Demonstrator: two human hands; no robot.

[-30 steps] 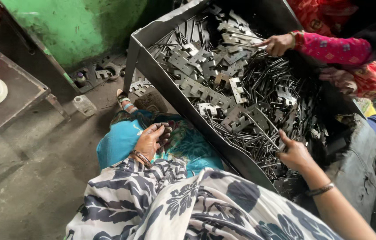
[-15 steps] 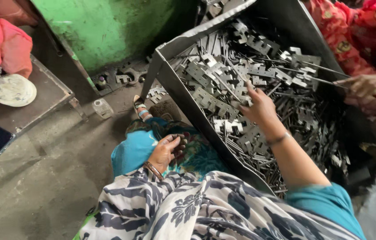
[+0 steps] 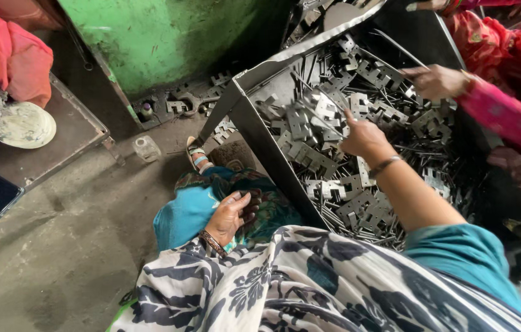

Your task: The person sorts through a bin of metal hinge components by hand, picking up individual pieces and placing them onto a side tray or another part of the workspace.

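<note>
My left hand [image 3: 231, 216] rests on my lap on teal cloth, its fingers curled around a few small dark metal pieces [image 3: 252, 206]. My right hand [image 3: 364, 136] reaches into a large grey metal bin [image 3: 254, 132] and lies on a heap of flat stamped metal parts [image 3: 334, 178] and thin rods. Its fingers dip down among the parts, so I cannot tell whether they grip anything. Across the bin, another person's hand [image 3: 436, 80] in a pink sleeve holds thin metal rods above the same heap.
A green painted wall [image 3: 150, 37] stands behind the bin, with loose metal parts [image 3: 180, 101] at its foot. A low metal table [image 3: 57, 147] at the left carries a white disc [image 3: 22, 125]. A small clear jar [image 3: 147, 147] sits on the concrete floor by my sandalled foot [image 3: 198, 157].
My right hand has moved from the bin's near right edge up and left, deeper into the heap. My left hand has stayed on my lap. The other person's hand has shifted right.
</note>
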